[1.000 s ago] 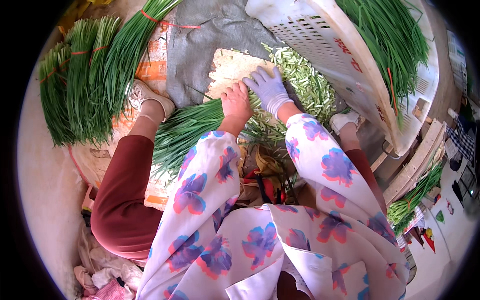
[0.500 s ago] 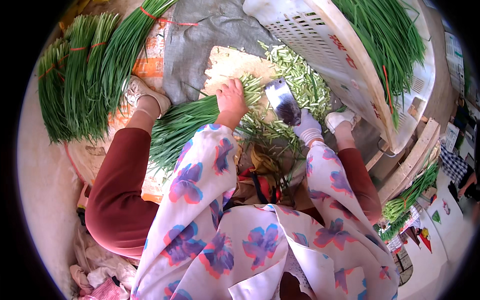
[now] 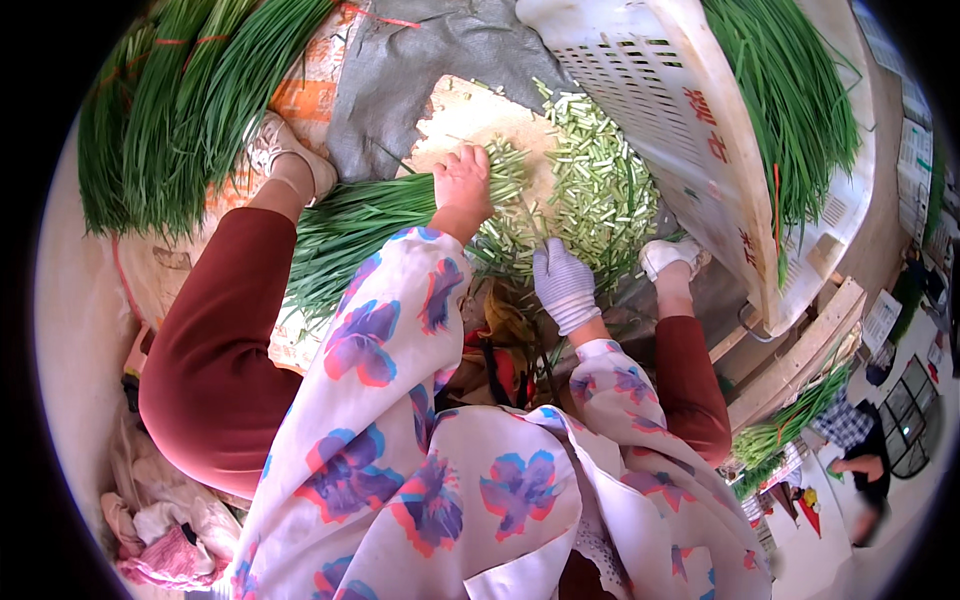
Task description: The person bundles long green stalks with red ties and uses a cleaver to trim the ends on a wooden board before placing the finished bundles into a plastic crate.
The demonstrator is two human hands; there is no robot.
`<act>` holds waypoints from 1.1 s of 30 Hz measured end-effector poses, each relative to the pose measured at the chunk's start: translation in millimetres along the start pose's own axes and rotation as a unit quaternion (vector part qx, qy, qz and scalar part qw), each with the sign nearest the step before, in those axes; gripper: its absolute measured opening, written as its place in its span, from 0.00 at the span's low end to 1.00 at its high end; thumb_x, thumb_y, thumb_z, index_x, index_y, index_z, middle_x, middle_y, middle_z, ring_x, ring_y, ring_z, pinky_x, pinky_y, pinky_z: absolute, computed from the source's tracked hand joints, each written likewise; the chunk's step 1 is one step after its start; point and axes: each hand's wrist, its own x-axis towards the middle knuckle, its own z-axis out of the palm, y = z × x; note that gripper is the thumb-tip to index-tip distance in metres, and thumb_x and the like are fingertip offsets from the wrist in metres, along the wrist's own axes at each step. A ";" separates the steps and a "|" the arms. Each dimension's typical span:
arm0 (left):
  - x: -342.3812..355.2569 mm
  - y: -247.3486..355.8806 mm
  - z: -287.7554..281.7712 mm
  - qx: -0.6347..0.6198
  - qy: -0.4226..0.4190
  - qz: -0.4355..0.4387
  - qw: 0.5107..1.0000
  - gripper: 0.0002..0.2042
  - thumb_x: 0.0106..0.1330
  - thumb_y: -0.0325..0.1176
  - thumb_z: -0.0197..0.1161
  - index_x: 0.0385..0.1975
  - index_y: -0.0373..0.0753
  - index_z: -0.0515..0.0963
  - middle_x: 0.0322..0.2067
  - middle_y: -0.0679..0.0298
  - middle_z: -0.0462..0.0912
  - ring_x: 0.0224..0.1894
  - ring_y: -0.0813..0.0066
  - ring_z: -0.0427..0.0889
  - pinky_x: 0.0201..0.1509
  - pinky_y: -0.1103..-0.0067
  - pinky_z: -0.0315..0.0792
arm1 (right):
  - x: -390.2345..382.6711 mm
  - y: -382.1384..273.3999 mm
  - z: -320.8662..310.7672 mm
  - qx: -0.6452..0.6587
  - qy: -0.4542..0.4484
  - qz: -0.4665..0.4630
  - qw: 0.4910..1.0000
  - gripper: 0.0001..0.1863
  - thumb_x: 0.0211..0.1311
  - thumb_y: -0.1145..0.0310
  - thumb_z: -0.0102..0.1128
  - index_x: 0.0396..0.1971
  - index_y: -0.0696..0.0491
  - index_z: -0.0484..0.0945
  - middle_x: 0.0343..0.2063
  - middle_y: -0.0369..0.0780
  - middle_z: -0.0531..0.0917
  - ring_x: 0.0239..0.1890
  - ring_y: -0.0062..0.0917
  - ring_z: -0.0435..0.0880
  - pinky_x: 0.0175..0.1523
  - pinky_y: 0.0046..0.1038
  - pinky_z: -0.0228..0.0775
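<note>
My bare left hand (image 3: 463,185) is closed over a bunch of garlic chives (image 3: 360,225), close to its cut end. The long green leaves trail off to the left. My right hand (image 3: 562,278), in a pale striped glove, grips a cleaver (image 3: 532,214); its blade stands nearly edge-on and shows as a thin line beside the stem ends. Beneath lies a worn wooden board (image 3: 478,112). Short chopped chive pieces (image 3: 605,175) are heaped on its right side and spill toward my right shoe.
A white perforated plastic crate (image 3: 630,60) leans at the right, with more chives (image 3: 785,100) behind its edge. Several tied chive bundles (image 3: 190,110) lie at the far left. Grey sheeting (image 3: 400,60) surrounds the board. Another person (image 3: 862,465) is at the far right.
My right hand has swung left with the cleaver, from over the chopped pieces to the bunch's end. The blade has turned from flat to edge-on. My left hand stays on the chives.
</note>
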 end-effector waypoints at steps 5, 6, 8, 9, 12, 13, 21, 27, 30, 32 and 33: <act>0.9 0.2 -1.3 -0.001 -0.001 -0.002 1.000 0.37 0.45 0.38 0.72 0.58 0.38 0.64 0.51 0.59 0.71 0.53 0.62 0.74 0.53 0.66 0.69 | 9.9 10.2 12.7 0.011 0.010 0.011 1.000 0.12 0.66 0.61 0.49 0.35 0.55 0.72 0.20 0.52 0.80 0.22 0.49 0.80 0.29 0.47 0.72; -0.9 -0.1 -0.6 0.001 -0.002 -0.002 1.000 0.37 0.46 0.38 0.72 0.58 0.38 0.64 0.51 0.60 0.71 0.52 0.63 0.74 0.52 0.66 0.68 | 6.7 9.6 13.2 0.029 0.039 -0.005 0.999 0.11 0.66 0.62 0.50 0.33 0.55 0.71 0.19 0.52 0.79 0.22 0.49 0.79 0.29 0.48 0.71; 0.4 -1.9 -0.9 0.008 0.001 -0.007 1.000 0.37 0.45 0.39 0.73 0.57 0.39 0.64 0.51 0.60 0.71 0.52 0.63 0.74 0.52 0.65 0.68 | 5.6 8.2 15.1 0.047 0.066 -0.023 0.996 0.10 0.65 0.63 0.51 0.31 0.55 0.71 0.18 0.52 0.79 0.21 0.50 0.78 0.28 0.48 0.69; 0.9 -1.2 -1.3 0.010 0.002 -0.006 1.000 0.37 0.45 0.39 0.73 0.57 0.39 0.64 0.51 0.60 0.71 0.52 0.63 0.74 0.52 0.65 0.68 | 7.3 3.4 11.8 0.046 0.065 -0.024 0.997 0.10 0.65 0.64 0.51 0.31 0.55 0.71 0.18 0.52 0.78 0.21 0.50 0.78 0.28 0.48 0.69; -0.5 -1.5 -3.7 0.002 -0.005 -0.006 1.000 0.36 0.45 0.39 0.73 0.56 0.40 0.64 0.50 0.60 0.71 0.52 0.63 0.74 0.52 0.65 0.68 | 12.4 -2.8 8.2 0.026 0.019 0.003 0.999 0.11 0.65 0.63 0.50 0.31 0.56 0.71 0.19 0.53 0.79 0.22 0.50 0.79 0.30 0.49 0.70; 1.3 0.1 -6.4 0.005 -0.007 -0.001 1.000 0.36 0.45 0.39 0.73 0.56 0.40 0.64 0.50 0.60 0.71 0.52 0.64 0.74 0.51 0.65 0.68 | 14.3 -0.8 9.3 0.014 0.010 0.014 1.000 0.11 0.65 0.62 0.50 0.31 0.56 0.71 0.20 0.54 0.79 0.23 0.51 0.79 0.31 0.49 0.70; -0.8 1.9 -2.4 0.024 -0.002 -0.005 1.000 0.33 0.49 0.37 0.69 0.57 0.41 0.64 0.49 0.62 0.71 0.51 0.65 0.74 0.50 0.65 0.68 | 39.1 -7.4 4.6 -0.016 -0.111 0.089 0.990 0.14 0.63 0.61 0.48 0.37 0.57 0.75 0.29 0.55 0.82 0.34 0.51 0.82 0.43 0.50 0.73; 1.5 4.6 1.1 0.027 -0.003 0.004 1.000 0.34 0.47 0.36 0.70 0.57 0.41 0.64 0.48 0.62 0.71 0.51 0.64 0.74 0.50 0.65 0.69 | 36.4 -12.8 -22.5 -0.048 -0.188 0.107 0.975 0.15 0.61 0.64 0.49 0.41 0.57 0.77 0.32 0.55 0.83 0.40 0.49 0.83 0.48 0.45 0.74; -0.7 5.7 3.3 0.042 -0.017 -0.004 0.999 0.34 0.47 0.36 0.69 0.57 0.41 0.64 0.47 0.62 0.71 0.50 0.64 0.74 0.50 0.65 0.69 | 52.2 -21.9 -18.6 0.004 -0.195 0.120 0.973 0.15 0.61 0.64 0.47 0.39 0.59 0.77 0.34 0.57 0.81 0.42 0.52 0.80 0.49 0.45 0.72; 2.3 6.7 4.5 0.041 0.006 0.005 0.999 0.32 0.47 0.35 0.69 0.54 0.41 0.65 0.47 0.61 0.71 0.49 0.63 0.74 0.50 0.65 0.70 | 72.7 -27.5 -23.5 0.016 -0.210 0.122 0.970 0.16 0.60 0.66 0.48 0.41 0.59 0.78 0.38 0.57 0.81 0.44 0.52 0.80 0.52 0.44 0.71; 0.5 4.6 6.9 0.037 0.005 0.011 0.999 0.31 0.46 0.35 0.70 0.53 0.41 0.65 0.47 0.61 0.71 0.49 0.62 0.75 0.50 0.65 0.70 | 73.2 -26.6 -24.9 0.008 -0.226 0.117 0.967 0.16 0.60 0.66 0.48 0.42 0.59 0.78 0.39 0.57 0.81 0.44 0.51 0.80 0.52 0.44 0.71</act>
